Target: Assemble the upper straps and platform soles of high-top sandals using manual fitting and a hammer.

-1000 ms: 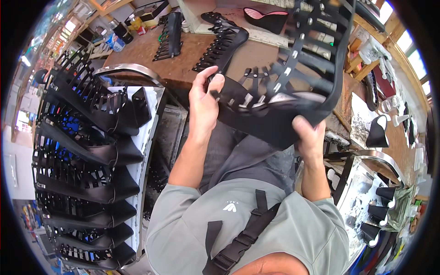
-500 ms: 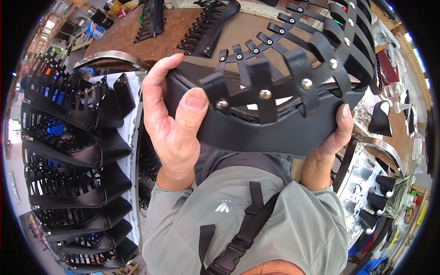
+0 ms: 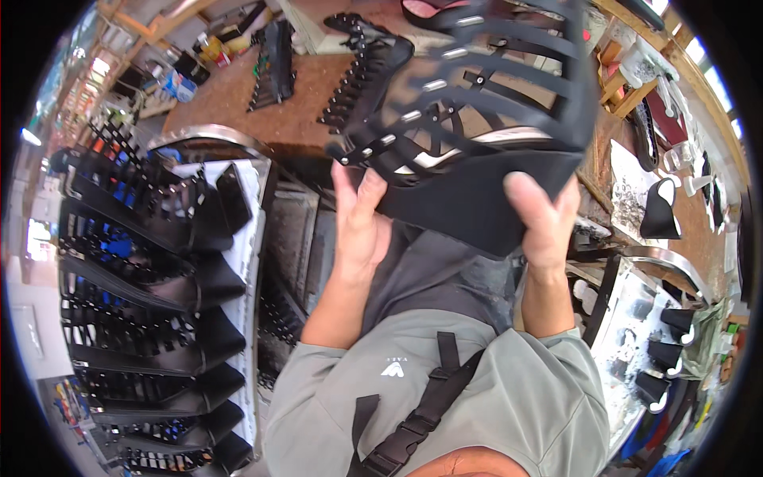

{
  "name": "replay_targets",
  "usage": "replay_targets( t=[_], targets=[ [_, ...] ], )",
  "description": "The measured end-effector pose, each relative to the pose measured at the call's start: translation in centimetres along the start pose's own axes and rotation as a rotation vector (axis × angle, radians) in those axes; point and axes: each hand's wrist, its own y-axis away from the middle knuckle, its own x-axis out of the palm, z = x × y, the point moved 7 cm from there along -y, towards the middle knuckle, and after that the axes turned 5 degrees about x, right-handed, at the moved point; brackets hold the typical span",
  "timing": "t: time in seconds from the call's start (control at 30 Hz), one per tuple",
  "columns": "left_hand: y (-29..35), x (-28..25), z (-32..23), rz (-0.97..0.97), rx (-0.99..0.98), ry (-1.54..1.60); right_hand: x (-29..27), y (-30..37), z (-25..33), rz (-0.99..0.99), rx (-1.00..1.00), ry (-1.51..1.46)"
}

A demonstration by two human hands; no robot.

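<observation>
A black strappy wedge sandal [image 3: 469, 203] is held up in front of me between both hands, over my lap. Its wedge is thicker toward the right, and riveted straps rise from it in a tall open cage, slightly blurred. My left hand [image 3: 362, 219] grips the lower end at the left, thumb at the edge of the straps. On the right, my right hand [image 3: 548, 222] clasps the thick end of the wedge, thumb across its side. Its remaining fingers are partly hidden behind the sandal.
Several similar black wedge sandals [image 3: 218, 290] lie in a stacked row on a white-covered rack at my left. Two strappy black pieces [image 3: 274, 63] [image 3: 373, 67] rest on the brown table [image 3: 211, 107]. Small black heel-shaped parts [image 3: 666, 355] sit on a stained metal-framed surface at right.
Both hands have turned and tilted the sandal, bringing its thick end to the right. My left hand has moved right and lower, and my right thumb now lies on the wedge's side.
</observation>
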Motion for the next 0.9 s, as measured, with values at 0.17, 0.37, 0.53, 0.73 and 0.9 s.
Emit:
replay_targets(
  t=[0.17,0.37,0.53,0.73,0.9],
  targets=[
    [-1.4,-2.1,7.3,0.082,-0.328,0.425,7.3,2.9,3.4,0.025,-0.604,0.757],
    [-1.3,3.0,1.9,0.685,-0.651,0.746,9.3,10.0,3.6,0.128,-1.081,0.885],
    [-0.3,5.2,-2.3,0.48,-0.621,0.317,8.7,12.0,4.1,0.01,-1.2,0.806],
    [-1.4,2.8,-0.2,0.649,-0.665,0.59,9.1,13.2,2.4,-0.007,-1.219,0.79],
    [-2.1,-1.2,2.9,0.422,-0.446,0.648,8.7,13.2,2.6,-0.043,-1.222,0.773]
  ],
)
